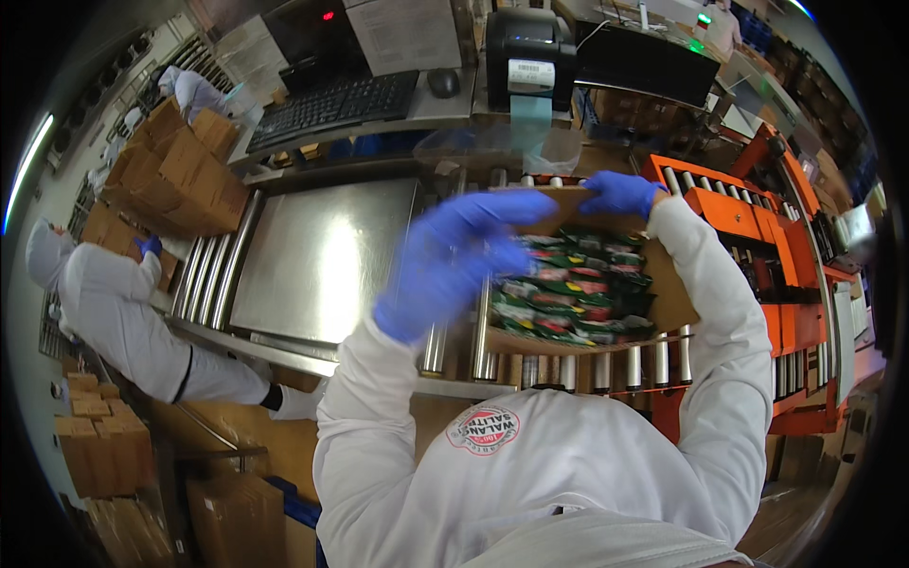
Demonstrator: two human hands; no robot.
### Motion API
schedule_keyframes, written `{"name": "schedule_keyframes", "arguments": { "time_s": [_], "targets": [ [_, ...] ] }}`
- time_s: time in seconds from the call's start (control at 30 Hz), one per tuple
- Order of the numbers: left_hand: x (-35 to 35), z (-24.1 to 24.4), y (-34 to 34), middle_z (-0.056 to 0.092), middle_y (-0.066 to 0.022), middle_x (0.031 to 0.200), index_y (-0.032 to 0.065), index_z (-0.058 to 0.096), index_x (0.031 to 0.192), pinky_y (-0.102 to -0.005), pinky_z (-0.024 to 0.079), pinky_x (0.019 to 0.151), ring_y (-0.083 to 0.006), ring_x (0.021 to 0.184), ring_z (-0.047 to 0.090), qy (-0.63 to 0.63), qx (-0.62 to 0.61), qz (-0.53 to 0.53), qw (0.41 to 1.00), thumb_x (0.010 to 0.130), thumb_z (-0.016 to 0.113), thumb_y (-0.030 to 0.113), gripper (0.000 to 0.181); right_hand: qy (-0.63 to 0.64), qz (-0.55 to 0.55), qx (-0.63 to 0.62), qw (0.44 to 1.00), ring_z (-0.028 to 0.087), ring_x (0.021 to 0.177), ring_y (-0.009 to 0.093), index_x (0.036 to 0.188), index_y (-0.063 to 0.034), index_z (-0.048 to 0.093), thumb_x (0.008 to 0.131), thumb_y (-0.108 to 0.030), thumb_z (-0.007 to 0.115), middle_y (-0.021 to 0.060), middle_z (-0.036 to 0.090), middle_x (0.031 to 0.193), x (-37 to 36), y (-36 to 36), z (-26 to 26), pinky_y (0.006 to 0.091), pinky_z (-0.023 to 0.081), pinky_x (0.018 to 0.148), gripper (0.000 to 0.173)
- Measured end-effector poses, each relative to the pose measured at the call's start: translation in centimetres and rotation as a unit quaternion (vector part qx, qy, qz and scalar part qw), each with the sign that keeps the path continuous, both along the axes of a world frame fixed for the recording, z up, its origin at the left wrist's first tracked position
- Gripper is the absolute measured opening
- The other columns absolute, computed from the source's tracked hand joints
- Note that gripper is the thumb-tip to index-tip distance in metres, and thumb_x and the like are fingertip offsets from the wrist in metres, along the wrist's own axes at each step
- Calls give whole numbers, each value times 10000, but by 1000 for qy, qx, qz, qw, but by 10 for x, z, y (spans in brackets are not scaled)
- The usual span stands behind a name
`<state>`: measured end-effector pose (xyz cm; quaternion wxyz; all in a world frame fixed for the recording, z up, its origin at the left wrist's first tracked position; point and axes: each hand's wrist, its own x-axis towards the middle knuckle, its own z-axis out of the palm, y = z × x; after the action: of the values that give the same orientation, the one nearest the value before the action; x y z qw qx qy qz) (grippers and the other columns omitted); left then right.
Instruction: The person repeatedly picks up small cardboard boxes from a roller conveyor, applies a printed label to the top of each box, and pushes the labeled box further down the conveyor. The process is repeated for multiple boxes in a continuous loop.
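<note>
An open cardboard box [675,302] sits on the conveyor rollers before me. Several rows of green, shiny packets [568,287] with red and white patches fill it. My right hand [619,193], in a blue glove, grips the box's far edge near its right corner. Blurred by motion, my left hand [454,259] is raised at the box's left side. Its gloved fingers are apart from the thumb, and nothing shows between them. It hides part of the box's left wall, so contact there is unclear.
A steel plate [319,263] lies left of the box, and an orange roller machine [738,220] stands right. Beyond are a label printer [529,64], keyboard [334,106] and mouse [443,83]. A co-worker [121,305] handles cartons at left, near a large open carton [181,177].
</note>
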<state>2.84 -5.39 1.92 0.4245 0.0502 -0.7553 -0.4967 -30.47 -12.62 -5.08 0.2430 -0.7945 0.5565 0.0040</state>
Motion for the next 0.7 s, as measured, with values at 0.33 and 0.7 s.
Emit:
{"name": "schedule_keyframes", "arguments": {
  "time_s": [0.33, 0.7],
  "targets": [
    [-49, -245, -158, -23, -185, 1550, 300, 81, 1504, -418, 383, 1049, -359, 1396, 222, 98, 501, -27, 860, 662, 403, -229, 1045, -76, -17, 108, 991, 586, 1053, 248, 1250, -52, 575, 873, -447, 613, 126, 644, 1133, -44, 32, 33, 379, 428, 942, 547],
    [-151, -194, -261, 295, -182, 1475, 9, 236, 1450, -347, 276, 1087, -283, 1335, 329, -28, 261, 246, 933, 798, 696, 277, 842, -617, -413, -59, 667, 654, 782, 306, 1449, -179, -212, 765, -464, 735, 226, 611, 1083, 53, -146, 48, 510, 499, 657, 1203]
  ]
}}
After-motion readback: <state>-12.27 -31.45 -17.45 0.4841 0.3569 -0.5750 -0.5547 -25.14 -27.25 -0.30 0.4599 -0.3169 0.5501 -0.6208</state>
